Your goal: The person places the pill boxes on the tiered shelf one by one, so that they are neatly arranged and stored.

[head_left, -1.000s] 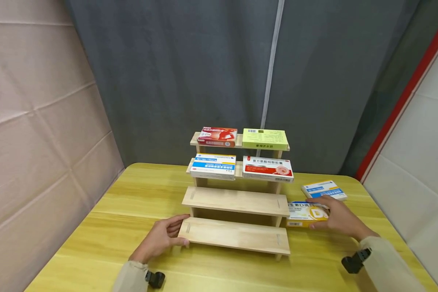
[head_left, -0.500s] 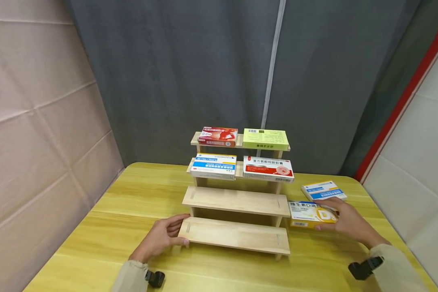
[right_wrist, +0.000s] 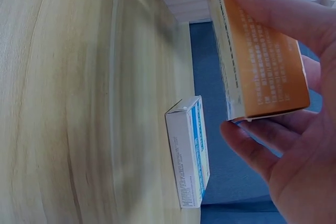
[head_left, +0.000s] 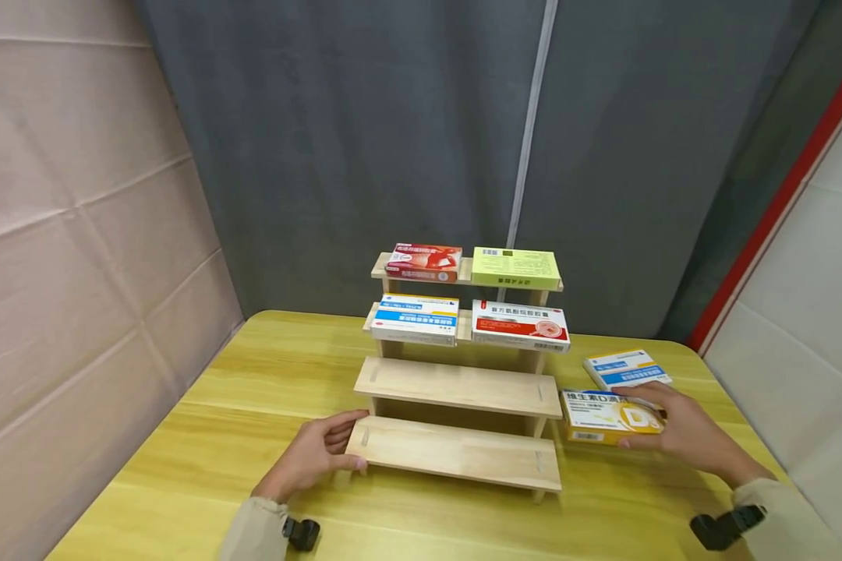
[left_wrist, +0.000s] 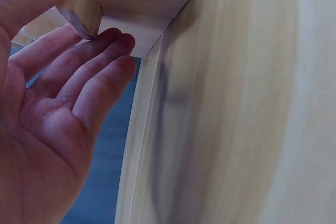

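In the head view my right hand [head_left: 698,435] holds a yellow and white medicine box [head_left: 599,413] off the right side of a stepped wooden display stand [head_left: 456,450]. The right wrist view shows the thumb lying along the orange side of this medicine box [right_wrist: 268,61], fingers on the opposite side, the box clear of the table. At the stand's left end, my left hand [head_left: 310,456] grips the lowest step, thumb in front and forefinger behind. In the left wrist view the other fingers of the left hand [left_wrist: 58,103] extend behind the wooden step end [left_wrist: 84,11].
On the top step lie a red box [head_left: 423,262] and a lime green box [head_left: 515,268]. A blue and white box [head_left: 415,318] and a red and white box [head_left: 521,324] occupy the step below. Another blue and white box [head_left: 624,368] lies behind my right hand.
My right hand has moved a little to the right with the medicine box, away from the stand's side. The left hand has kept its place at the lowest step.
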A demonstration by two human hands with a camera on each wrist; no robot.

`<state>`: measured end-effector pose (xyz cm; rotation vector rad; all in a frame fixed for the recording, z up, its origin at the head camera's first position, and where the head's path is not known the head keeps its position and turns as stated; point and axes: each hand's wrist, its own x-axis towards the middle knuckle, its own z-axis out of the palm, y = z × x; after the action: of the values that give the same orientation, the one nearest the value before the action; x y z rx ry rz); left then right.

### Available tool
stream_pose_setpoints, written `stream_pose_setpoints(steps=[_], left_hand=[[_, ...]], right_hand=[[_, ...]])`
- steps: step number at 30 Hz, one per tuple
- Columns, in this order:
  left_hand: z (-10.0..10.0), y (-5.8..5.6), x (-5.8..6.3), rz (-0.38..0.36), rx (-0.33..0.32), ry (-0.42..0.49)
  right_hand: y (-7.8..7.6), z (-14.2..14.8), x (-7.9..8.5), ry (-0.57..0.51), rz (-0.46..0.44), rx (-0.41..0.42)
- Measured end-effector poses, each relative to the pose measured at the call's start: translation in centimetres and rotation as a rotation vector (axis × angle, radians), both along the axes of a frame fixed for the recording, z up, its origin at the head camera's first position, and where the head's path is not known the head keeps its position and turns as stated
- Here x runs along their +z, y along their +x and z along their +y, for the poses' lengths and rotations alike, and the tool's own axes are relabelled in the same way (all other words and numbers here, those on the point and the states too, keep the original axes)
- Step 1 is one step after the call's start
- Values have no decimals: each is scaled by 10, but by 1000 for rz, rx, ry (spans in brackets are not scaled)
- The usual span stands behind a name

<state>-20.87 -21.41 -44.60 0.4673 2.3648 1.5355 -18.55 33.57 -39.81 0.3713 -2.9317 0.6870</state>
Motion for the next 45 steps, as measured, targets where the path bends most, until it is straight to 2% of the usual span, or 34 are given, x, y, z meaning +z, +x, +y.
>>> stream_pose_setpoints(steps=[17, 23, 27, 36, 45], left_hand=[[-1, 1, -2, 0, 14, -3], [-1, 0, -3, -2, 8, 0], [-2, -1, -3, 1, 4, 1], [-2, -1, -4, -10, 4, 12], [-1, -1, -3, -17, 1, 21]], right_hand=[[3, 1, 17, 39, 36, -19], [4, 0, 24, 16, 103, -9], [5, -2, 29, 12, 113, -5], [9, -13, 36, -1, 60, -16], [10, -18, 37, 11, 49, -33]])
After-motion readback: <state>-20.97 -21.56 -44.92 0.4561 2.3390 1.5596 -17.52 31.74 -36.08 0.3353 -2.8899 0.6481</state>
